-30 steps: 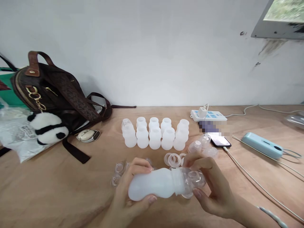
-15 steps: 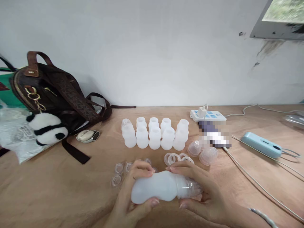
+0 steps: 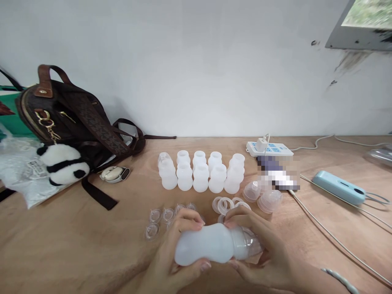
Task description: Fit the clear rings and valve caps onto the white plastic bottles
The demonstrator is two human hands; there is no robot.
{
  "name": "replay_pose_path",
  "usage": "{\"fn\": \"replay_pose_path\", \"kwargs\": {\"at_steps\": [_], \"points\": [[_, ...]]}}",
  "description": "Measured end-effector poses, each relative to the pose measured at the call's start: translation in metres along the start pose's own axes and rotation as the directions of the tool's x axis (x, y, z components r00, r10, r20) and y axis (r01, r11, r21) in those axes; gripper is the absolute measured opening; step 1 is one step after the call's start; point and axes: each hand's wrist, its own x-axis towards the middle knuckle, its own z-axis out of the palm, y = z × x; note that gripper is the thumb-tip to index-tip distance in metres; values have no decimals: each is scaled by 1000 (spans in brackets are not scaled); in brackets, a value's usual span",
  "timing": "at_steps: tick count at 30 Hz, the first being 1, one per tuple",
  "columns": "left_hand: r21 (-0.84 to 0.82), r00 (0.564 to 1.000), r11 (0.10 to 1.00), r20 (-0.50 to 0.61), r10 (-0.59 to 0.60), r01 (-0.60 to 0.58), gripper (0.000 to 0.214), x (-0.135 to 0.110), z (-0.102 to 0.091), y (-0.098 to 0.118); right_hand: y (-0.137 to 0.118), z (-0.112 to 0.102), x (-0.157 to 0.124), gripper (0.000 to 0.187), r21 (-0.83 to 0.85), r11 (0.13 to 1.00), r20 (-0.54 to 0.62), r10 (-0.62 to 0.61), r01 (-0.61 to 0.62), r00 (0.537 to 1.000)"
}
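Observation:
A translucent white baby bottle [image 3: 205, 244] lies sideways between my two hands, with a clear cap [image 3: 247, 242] on its right end. My left hand [image 3: 177, 249] is closed round the bottle's base half, thumb below and fingers above. Around the neck and cap my right hand [image 3: 265, 245] is closed, its palm hiding the cap's tip. Just beyond the left hand lie several clear silicone nipples [image 3: 152, 231], some partly covered by the fingers. White collar rings [image 3: 226, 205] lie loosely together past the right hand, with clear domed caps [image 3: 269, 201] to their right.
Several white bottles [image 3: 201, 178] stand in rows, the back left one [image 3: 164, 160] capped. A brown backpack [image 3: 88, 118] with a panda charm [image 3: 64, 164] is at left, beside a beige mouse-like item [image 3: 112, 174]. A power strip [image 3: 275, 150], cables and a light-blue device [image 3: 339, 188] are at right.
The bottle and both hands have shifted slightly right and down in view. The right fingers and thumb have moved a little round the neck; both hands keep hold.

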Motion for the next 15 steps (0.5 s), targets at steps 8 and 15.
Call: {"fn": "replay_pose_path", "kwargs": {"at_steps": [8, 15], "points": [[401, 980, 900, 159, 118, -174, 48, 15, -17, 3, 1, -8, 1, 50, -147, 984, 39, -99, 104, 994], [553, 965, 791, 149, 216, -263, 37, 20, -29, 0, 0, -13, 8, 64, -159, 966, -82, -220, 205, 972]]}}
